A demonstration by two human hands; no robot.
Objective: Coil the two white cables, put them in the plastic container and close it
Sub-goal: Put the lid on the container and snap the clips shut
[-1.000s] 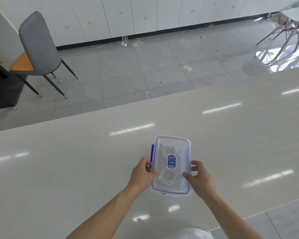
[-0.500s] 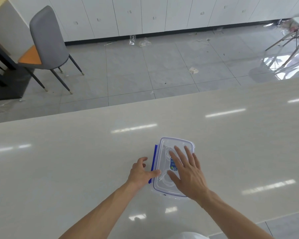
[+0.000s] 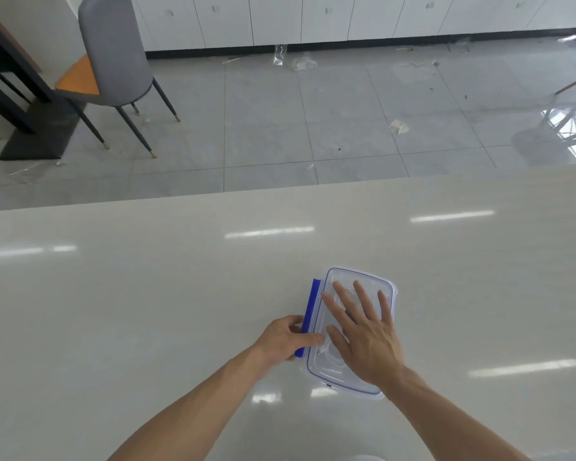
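Right hand fingers spread flat on the container lid, left hand fingers pinching its blue latch, white cables inside.

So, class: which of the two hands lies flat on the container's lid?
The right hand, fingers spread flat on the clear lid; the left hand instead grips the blue latch at the side.
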